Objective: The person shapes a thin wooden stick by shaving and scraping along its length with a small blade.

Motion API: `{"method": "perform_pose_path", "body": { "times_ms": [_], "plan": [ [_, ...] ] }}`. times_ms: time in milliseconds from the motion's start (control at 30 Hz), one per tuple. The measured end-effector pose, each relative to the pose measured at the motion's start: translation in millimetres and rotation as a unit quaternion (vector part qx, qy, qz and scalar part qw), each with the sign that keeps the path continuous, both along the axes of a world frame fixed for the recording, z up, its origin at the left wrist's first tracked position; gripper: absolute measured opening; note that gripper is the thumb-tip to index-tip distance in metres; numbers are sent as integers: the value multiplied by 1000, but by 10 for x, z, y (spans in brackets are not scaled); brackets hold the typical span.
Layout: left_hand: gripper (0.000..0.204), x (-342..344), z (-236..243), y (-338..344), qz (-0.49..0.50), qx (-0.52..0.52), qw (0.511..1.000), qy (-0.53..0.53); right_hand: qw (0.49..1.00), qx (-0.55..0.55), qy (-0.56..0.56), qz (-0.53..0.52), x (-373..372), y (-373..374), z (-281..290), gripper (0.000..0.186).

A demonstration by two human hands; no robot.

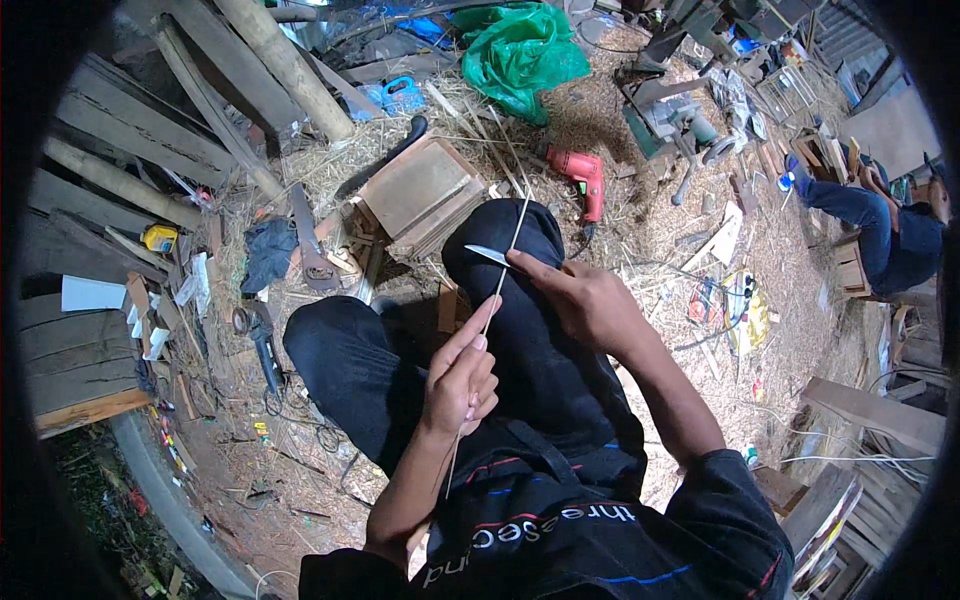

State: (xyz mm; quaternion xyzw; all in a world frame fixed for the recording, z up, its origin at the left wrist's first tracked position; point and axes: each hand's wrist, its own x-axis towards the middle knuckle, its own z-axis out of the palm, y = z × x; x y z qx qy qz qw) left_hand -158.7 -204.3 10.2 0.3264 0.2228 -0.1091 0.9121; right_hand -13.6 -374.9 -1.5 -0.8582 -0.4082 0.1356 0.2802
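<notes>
A thin, pale strip of wood or bamboo point(519, 220) runs lengthwise over my raised right knee, its near end down by my shirt. My left hand point(462, 388) is closed round the strip, with the forefinger stretched along it. Just beyond, my right hand point(590, 308) grips a knife point(485, 254); its handle is hidden in the fingers. The bright blade points left and lies across the strip, apparently touching it above the dark trouser leg. My right forefinger reaches toward the strip beside the blade.
Ahead of my knees stands a stack of wooden panels point(420, 197), with a handsaw point(314, 245) to its left. A red power drill point(580, 182) lies on shavings near green plastic point(525, 55). Another person point(895, 225) sits at the far right. A dark power tool point(258, 345) lies left.
</notes>
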Motion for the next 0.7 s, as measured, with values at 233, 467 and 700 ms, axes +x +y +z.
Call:
{"method": "perform_pose_path", "body": {
  "times_ms": [233, 467, 700],
  "plan": [
    [48, -142, 27, 0, -3, 27, 1000, 16, 999, -25, -21, -42, -90, 43, 0, 69],
    [48, -313, 62, -16, 5, 14, 999, 30, 997, -2, -12, -78, -139, 79, 25, 65],
    [47, -465, 76, -12, 0, 9, 999, 33, 995, 15, -10, -96, -179, 101, 35, 61]
  ]
}}
